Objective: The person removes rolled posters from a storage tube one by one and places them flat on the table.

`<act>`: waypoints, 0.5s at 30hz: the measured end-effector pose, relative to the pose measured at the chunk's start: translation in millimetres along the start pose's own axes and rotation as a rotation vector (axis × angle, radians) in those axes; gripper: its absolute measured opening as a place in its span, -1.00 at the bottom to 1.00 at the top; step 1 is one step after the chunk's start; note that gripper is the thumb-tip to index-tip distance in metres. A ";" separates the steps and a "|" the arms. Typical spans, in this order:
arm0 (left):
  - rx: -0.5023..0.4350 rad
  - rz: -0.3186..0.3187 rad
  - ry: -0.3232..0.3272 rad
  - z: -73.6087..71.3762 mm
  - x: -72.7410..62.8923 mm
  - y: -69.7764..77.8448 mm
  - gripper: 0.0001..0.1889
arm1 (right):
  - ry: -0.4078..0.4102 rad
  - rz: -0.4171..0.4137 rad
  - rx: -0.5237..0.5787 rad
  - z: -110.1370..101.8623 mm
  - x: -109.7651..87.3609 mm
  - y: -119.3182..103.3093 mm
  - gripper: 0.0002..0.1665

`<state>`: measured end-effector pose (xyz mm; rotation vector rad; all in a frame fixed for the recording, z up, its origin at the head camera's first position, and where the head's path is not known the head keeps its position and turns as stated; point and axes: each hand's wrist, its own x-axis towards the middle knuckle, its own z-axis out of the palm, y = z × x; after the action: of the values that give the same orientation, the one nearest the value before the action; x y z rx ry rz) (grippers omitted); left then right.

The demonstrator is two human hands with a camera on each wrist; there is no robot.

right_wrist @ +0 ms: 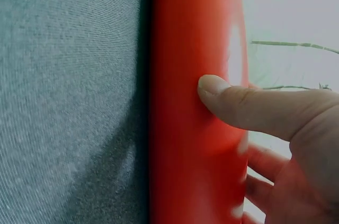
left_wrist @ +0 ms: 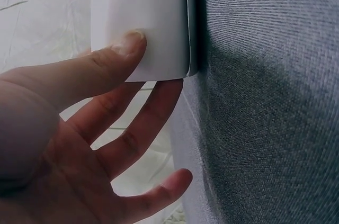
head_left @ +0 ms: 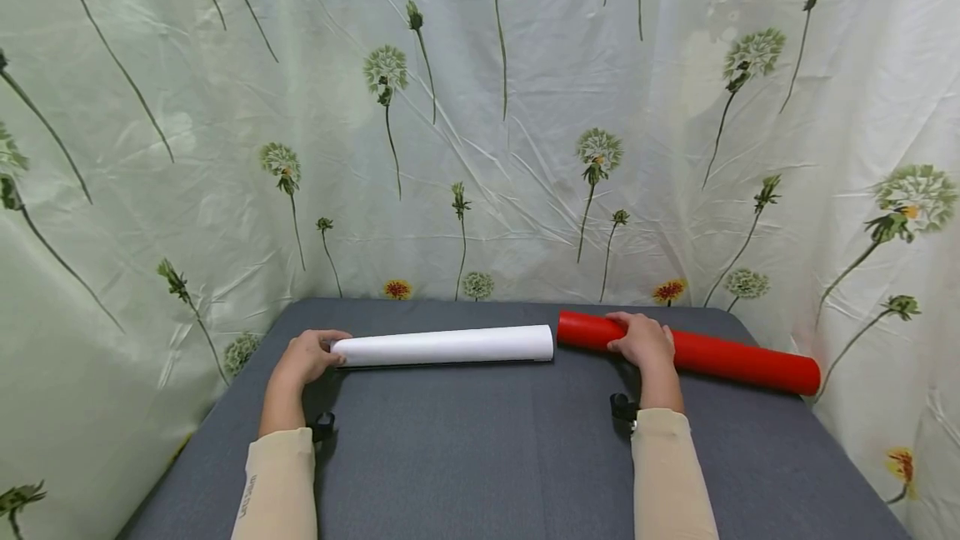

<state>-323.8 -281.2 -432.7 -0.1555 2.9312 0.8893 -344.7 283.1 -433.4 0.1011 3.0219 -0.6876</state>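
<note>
A white roll (head_left: 450, 346) of sheet material lies across the back of the table. At its left end, my left hand (head_left: 307, 357) holds it, thumb on the near side. In the left wrist view the thumb (left_wrist: 127, 46) presses the white surface, the index finger is mostly hidden behind the roll, and the little finger stands free. A glossy red roll (head_left: 738, 359) lies slanted to the right of the white one. My right hand (head_left: 647, 344) grips it left of its middle. The right thumb (right_wrist: 228, 97) lies on the near face while the other fingers reach round the far side, partly hidden.
Dark grey fabric covers the table (head_left: 465, 448). Behind and beside it hangs a pale curtain (head_left: 480, 148) printed with dandelions. The red roll's right end reaches the table's right edge. A black strap (head_left: 622, 408) shows at the right wrist.
</note>
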 end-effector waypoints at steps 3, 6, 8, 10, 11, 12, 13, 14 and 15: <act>-0.001 0.013 -0.009 -0.2 0.3 -1.0 -0.53 | 0.016 0.023 0.003 2.4 0.2 -1.8 -0.25; -0.005 0.036 -0.020 -0.2 0.7 -2.3 -0.53 | 0.026 0.041 -0.005 4.4 0.4 -3.2 -0.25; -0.009 0.055 -0.029 0.0 0.8 -3.0 -0.54 | 0.030 0.051 -0.017 5.2 0.5 -4.0 -0.25; -0.015 0.075 -0.039 0.3 1.1 -4.0 -0.54 | 0.030 0.059 -0.029 5.9 0.4 -5.4 -0.24; -0.016 0.083 -0.044 0.5 1.2 -4.4 -0.54 | 0.030 0.063 -0.035 6.1 0.3 -6.0 -0.23; -0.018 0.089 -0.049 0.5 1.4 -4.7 -0.54 | 0.029 0.066 -0.039 6.3 0.2 -6.7 -0.23; -0.018 0.094 -0.054 0.5 1.5 -4.8 -0.54 | 0.028 0.070 -0.042 6.4 0.2 -7.3 -0.23; -0.016 0.098 -0.057 0.5 1.7 -4.9 -0.54 | 0.027 0.073 -0.044 6.5 0.1 -7.8 -0.22; -0.013 0.105 -0.062 0.4 1.8 -4.7 -0.55 | 0.025 0.074 -0.045 6.7 0.0 -8.3 -0.22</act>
<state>-325.0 -285.1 -435.8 0.0252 2.8996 0.9099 -345.1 272.7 -435.9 0.2209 3.0371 -0.6161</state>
